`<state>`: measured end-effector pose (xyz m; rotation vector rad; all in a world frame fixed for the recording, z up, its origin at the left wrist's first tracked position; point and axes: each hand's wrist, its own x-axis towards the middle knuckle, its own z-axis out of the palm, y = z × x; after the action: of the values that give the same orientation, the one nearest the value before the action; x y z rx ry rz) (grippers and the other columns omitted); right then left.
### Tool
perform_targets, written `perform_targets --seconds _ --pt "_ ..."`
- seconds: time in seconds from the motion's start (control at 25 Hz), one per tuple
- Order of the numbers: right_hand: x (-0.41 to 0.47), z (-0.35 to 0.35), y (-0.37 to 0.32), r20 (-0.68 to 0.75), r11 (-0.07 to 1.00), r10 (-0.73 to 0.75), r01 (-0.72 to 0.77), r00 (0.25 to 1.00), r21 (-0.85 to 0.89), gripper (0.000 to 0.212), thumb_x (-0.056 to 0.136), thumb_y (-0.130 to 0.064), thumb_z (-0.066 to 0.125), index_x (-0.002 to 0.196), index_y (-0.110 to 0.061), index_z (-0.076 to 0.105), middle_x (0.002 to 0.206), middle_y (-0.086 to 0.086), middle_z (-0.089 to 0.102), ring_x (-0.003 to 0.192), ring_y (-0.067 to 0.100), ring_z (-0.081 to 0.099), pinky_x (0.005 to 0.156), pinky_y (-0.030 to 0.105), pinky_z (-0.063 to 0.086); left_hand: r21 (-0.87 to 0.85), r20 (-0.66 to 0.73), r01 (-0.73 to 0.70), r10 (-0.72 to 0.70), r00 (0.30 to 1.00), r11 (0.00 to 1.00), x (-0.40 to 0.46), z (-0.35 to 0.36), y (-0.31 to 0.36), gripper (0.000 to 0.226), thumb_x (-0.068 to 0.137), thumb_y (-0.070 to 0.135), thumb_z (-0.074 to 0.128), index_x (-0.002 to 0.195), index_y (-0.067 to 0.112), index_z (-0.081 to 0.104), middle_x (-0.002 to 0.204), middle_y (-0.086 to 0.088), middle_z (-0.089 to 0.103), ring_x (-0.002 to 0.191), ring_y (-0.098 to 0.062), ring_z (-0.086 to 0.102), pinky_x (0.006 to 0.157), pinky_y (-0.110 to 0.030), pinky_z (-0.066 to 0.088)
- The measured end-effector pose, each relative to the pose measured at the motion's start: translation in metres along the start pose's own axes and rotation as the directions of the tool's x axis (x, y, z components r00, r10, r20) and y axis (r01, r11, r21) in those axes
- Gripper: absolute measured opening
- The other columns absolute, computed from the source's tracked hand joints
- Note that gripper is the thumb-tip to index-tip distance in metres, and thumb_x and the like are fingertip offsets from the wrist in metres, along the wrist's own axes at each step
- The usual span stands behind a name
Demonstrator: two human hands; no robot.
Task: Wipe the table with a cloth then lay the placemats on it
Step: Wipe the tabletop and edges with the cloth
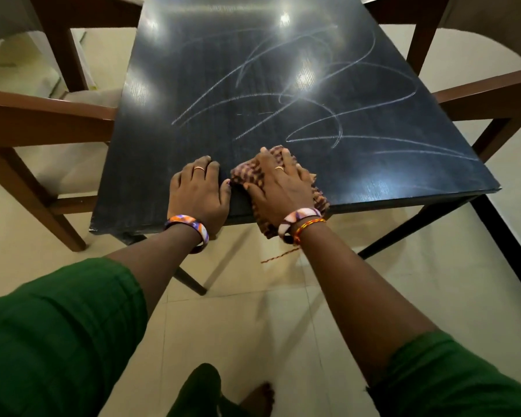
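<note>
Wiping is barely starting: I'm pressing the cloth (250,176) under my flat right hand (278,188), left hand (197,194) lying open and empty on the worktop (373,176); chalk marks (313,94) remaining, placemats unseen.

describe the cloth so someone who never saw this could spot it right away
Start at the dark table with white scribbles across its top and go to its near edge. There the right hand presses flat on the cloth, which partly hangs over that edge. It is the only fabric on the table, checked brown and tan, while the left hand beside it rests on bare wood.
</note>
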<state>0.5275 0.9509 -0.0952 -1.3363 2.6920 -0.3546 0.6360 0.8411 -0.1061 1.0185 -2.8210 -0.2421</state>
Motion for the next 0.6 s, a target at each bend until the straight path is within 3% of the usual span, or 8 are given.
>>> perform_targets --seconds 0.12,0.24,0.32,0.4,0.48,0.56,0.6 --pt "0.003 -0.018 0.065 -0.113 0.979 0.203 -0.199 0.973 0.045 0.060 0.091 -0.048 0.047 0.145 -0.027 0.030 0.153 0.011 0.028 0.137 0.034 0.032 0.112 0.047 0.023 -0.004 0.008 -0.002 0.002 1.000 1.000 0.000 -0.001 0.000 0.046 0.097 0.035 0.037 0.135 0.009 0.043 0.144 -0.012 0.041 0.134 -0.030 0.037 0.110 -0.043 0.027" --pt "0.003 -0.042 0.125 -0.229 0.844 0.534 -0.527 0.814 0.094 0.056 0.091 -0.043 0.050 0.138 -0.014 0.040 0.147 0.018 0.035 0.131 0.041 0.037 0.107 0.053 0.032 -0.002 0.012 0.010 -0.010 1.000 1.000 0.000 0.000 0.001 0.046 0.097 0.035 0.037 0.135 0.009 0.043 0.145 -0.012 0.040 0.134 -0.030 0.036 0.110 -0.043 0.027" --pt "0.013 -0.042 0.124 -0.258 0.795 0.600 -0.600 0.758 0.087 0.055 0.091 -0.043 0.049 0.135 -0.011 0.045 0.148 0.016 0.036 0.136 0.038 0.031 0.109 0.054 0.030 0.004 0.015 0.019 -0.019 1.000 1.000 0.002 0.001 0.001 0.046 0.097 0.035 0.037 0.135 0.010 0.042 0.145 -0.011 0.040 0.134 -0.030 0.036 0.110 -0.043 0.027" --pt "0.023 -0.030 0.088 -0.204 0.881 0.471 -0.470 0.858 0.053 0.058 0.089 -0.048 0.048 0.137 -0.016 0.046 0.152 0.010 0.031 0.141 0.035 0.023 0.112 0.051 0.025 0.007 0.017 0.015 -0.015 1.000 1.000 0.003 0.002 0.000 0.047 0.097 0.036 0.036 0.135 0.009 0.042 0.145 -0.012 0.040 0.134 -0.030 0.036 0.110 -0.043 0.027" --pt "0.027 -0.008 0.035 -0.114 0.984 0.179 -0.179 0.977 0.012 0.059 0.088 -0.051 0.048 0.139 -0.023 0.043 0.155 0.006 0.027 0.144 0.032 0.016 0.115 0.047 0.019 0.010 0.013 0.007 -0.007 1.000 1.000 0.003 0.002 0.000 0.051 0.094 0.038 0.032 0.135 0.010 0.043 0.144 -0.012 0.041 0.133 -0.030 0.037 0.110 -0.043 0.027" --pt "0.021 0.004 -0.002 -0.031 0.999 -0.041 0.042 0.999 0.026 0.056 0.090 -0.049 0.045 0.141 -0.028 0.038 0.157 0.001 0.023 0.146 0.027 0.012 0.116 0.045 0.014 0.000 0.000 0.010 -0.010 1.000 1.000 0.002 0.000 0.002 0.056 0.090 0.040 0.028 0.135 0.010 0.043 0.144 -0.012 0.041 0.133 -0.030 0.037 0.110 -0.044 0.027" --pt "0.022 0.002 -0.002 -0.021 0.997 -0.075 0.076 0.997 0.029 0.054 0.091 -0.047 0.044 0.142 -0.030 0.037 0.157 -0.002 0.023 0.146 0.024 0.012 0.116 0.045 0.013 0.000 -0.006 0.011 -0.011 1.000 1.000 0.001 0.000 0.003 0.057 0.089 0.040 0.026 0.135 0.010 0.044 0.145 -0.011 0.041 0.133 -0.030 0.037 0.110 -0.043 0.026"
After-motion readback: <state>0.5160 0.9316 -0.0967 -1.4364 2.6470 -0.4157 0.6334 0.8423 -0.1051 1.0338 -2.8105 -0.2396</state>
